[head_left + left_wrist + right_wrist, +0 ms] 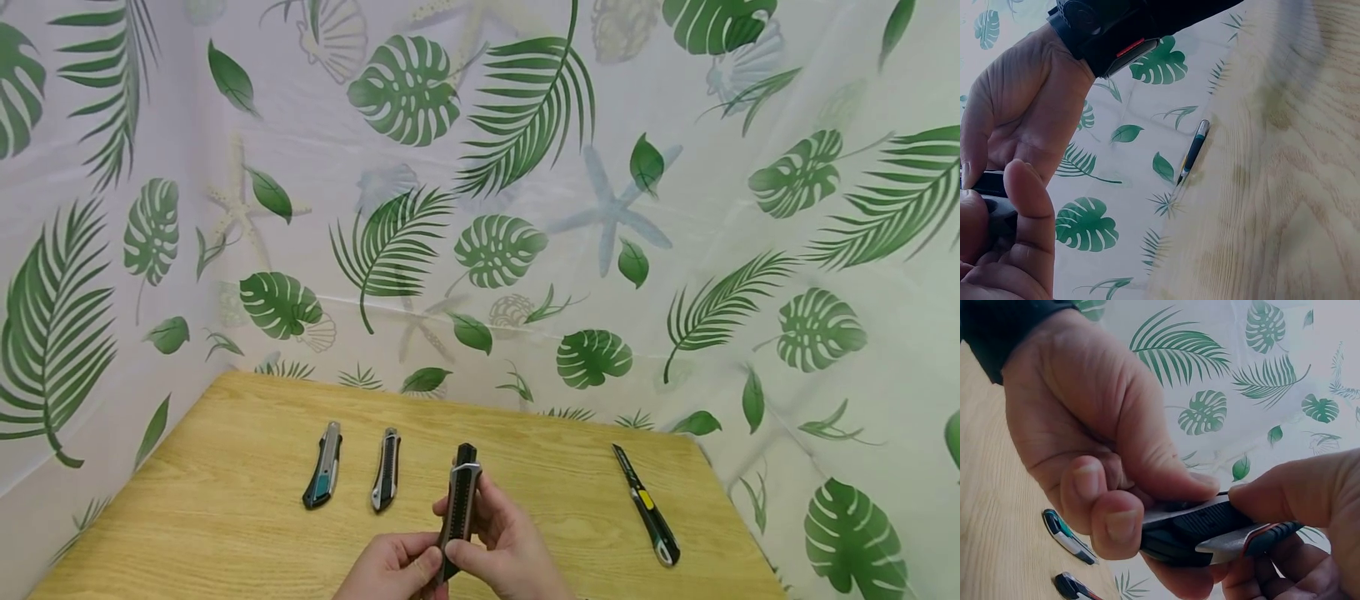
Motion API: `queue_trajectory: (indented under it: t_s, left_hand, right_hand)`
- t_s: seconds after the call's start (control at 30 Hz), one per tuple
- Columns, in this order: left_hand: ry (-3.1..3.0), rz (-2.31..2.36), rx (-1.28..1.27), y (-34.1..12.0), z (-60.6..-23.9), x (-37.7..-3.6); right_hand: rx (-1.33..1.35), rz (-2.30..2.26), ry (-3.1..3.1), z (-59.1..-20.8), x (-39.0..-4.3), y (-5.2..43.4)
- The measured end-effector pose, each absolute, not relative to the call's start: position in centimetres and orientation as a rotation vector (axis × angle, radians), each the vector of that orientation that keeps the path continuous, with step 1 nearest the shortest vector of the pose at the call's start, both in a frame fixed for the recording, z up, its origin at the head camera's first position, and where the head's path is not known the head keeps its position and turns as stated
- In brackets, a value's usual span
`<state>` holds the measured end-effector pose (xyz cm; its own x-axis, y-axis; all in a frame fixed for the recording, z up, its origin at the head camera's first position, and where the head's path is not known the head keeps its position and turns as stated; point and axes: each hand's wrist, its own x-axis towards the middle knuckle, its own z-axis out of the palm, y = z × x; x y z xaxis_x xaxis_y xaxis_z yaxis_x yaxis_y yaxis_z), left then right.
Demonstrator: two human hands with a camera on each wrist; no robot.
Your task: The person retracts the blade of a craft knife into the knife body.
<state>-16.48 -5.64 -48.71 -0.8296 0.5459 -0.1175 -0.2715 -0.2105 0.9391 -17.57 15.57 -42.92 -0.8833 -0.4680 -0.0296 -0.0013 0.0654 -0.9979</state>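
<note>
In the head view, both hands hold one black and grey utility knife (462, 492) upright at the front middle of the table. My left hand (393, 567) pinches its lower end between thumb and fingers. Higher up, my right hand (513, 542) grips the handle, its thumb lying across the front and its fingers behind. The right wrist view shows the knife (1210, 528) close up, ribbed black with silver and a red line, between the two hands. No bare blade shows on it. The left wrist view has the knife mostly hidden behind fingers.
On the wooden table (225, 475) lie a teal and grey utility knife (324, 467) and a black and silver one (386, 471), left of the hands. A black one with a yellow slider (647, 504), blade extended, lies to the right. A leaf-patterned curtain (510, 333) surrounds the table.
</note>
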Motion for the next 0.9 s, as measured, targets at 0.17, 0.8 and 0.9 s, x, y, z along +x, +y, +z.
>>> queue_trajectory:
  t_s: [0.17,0.8,0.9]
  left_hand:
    - [1.548,2.066,0.336,-5.6,-48.7,-16.5]
    - [1.683,2.082,0.284,-4.8,-49.0,-16.2]
    - [1.756,2.068,0.255,-4.8,-49.3,-16.3]
  right_hand:
    - [-0.451,-1.878,2.029,-42.9,-17.4,15.8]
    - [-0.441,-1.84,2.255,-43.5,-17.1,15.5]
    - [-0.321,-1.919,2.275,-43.9,-17.0,15.4]
